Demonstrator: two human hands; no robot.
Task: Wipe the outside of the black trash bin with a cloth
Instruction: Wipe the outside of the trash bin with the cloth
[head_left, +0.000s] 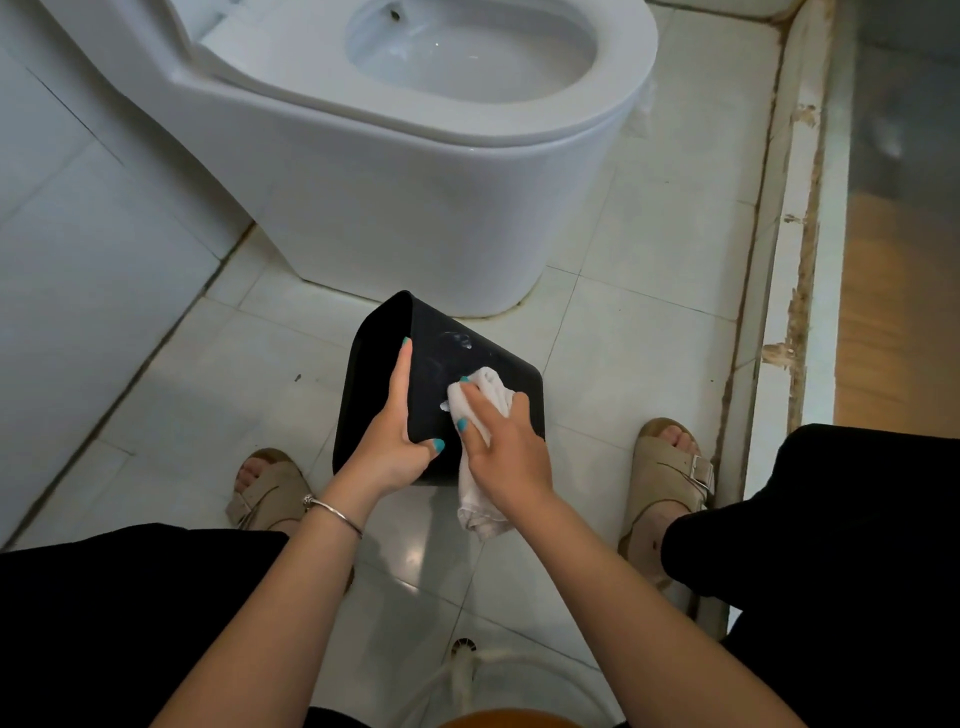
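Note:
The black trash bin (470, 358) is tipped over and held above the tiled floor between my feet, its flat bottom turned up toward me. My left hand (392, 441) grips the bin's near left edge, thumb on the upturned face and fingers along the side. My right hand (501, 441) holds a white cloth (485, 395) and presses it against the bin's upturned face near its right side. The cloth's loose end (480, 509) hangs down below my right hand. Wet smears show on the bin above the cloth.
A white toilet (415, 171) with its seat down stands just beyond the bin. A white wall panel is at left, and a worn raised curb (795, 260) runs along the right. My sandalled feet (270, 488) flank the bin. A floor drain (464, 646) lies near me.

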